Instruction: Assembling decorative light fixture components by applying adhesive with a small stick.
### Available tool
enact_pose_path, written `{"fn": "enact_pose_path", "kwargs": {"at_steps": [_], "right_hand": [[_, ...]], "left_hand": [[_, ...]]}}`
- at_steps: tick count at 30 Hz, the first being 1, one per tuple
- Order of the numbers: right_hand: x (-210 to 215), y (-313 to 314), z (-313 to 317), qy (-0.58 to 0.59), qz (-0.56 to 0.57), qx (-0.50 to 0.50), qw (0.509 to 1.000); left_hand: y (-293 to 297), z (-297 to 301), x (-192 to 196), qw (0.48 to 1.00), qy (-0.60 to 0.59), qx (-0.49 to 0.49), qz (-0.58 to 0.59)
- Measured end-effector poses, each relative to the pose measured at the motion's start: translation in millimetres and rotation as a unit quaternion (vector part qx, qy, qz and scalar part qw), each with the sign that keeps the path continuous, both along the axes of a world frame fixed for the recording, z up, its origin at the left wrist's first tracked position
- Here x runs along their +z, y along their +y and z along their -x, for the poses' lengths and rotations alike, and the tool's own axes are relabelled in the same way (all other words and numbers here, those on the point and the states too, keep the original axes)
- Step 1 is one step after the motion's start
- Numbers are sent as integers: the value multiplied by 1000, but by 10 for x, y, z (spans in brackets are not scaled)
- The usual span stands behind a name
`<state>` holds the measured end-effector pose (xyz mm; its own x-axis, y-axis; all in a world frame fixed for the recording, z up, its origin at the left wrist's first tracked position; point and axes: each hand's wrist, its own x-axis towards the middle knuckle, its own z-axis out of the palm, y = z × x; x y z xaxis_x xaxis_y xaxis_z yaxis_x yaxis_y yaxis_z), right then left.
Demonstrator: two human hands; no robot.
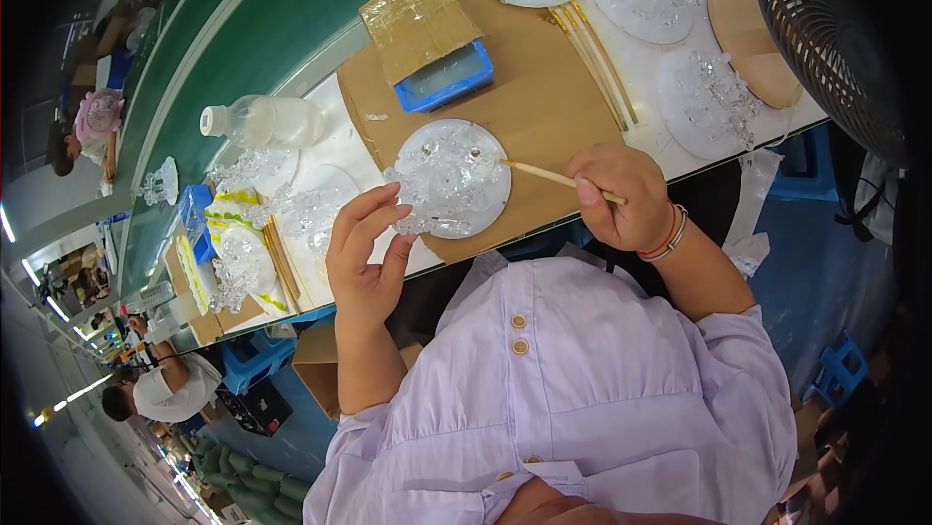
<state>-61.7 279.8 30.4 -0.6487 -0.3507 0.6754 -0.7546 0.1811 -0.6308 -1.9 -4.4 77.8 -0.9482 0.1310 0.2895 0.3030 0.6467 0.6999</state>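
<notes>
Lilac buttoned cloth shirt, lower centre; white round disc bearing clear glassy pieces, mid-frame.
Right hand grips a slim pale wooden stick; left hand, half-curled, meets the pieces, pinch unclear. They look light, stiff, brittle: best held by edges. Glare muddles their outlines.

A long green bench, blue stool, fan and co-worker mark this as a workshop.

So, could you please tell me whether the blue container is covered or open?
Partly open: the cardboard piece covers the far part of the blue container, while its near part shows uncovered, inside visible.
</notes>
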Motion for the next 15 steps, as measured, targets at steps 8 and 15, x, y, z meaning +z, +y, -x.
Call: {"fn": "enact_pose_path", "kwargs": {"at_steps": [8,15], "right_hand": [[12,34,-110,7,-3,38,999],[-1,18,-100,26,-14,35,999]], "left_hand": [[32,-18,3,1000,4,7,-2],[70,-39,3,1000,13,2,11]]}}
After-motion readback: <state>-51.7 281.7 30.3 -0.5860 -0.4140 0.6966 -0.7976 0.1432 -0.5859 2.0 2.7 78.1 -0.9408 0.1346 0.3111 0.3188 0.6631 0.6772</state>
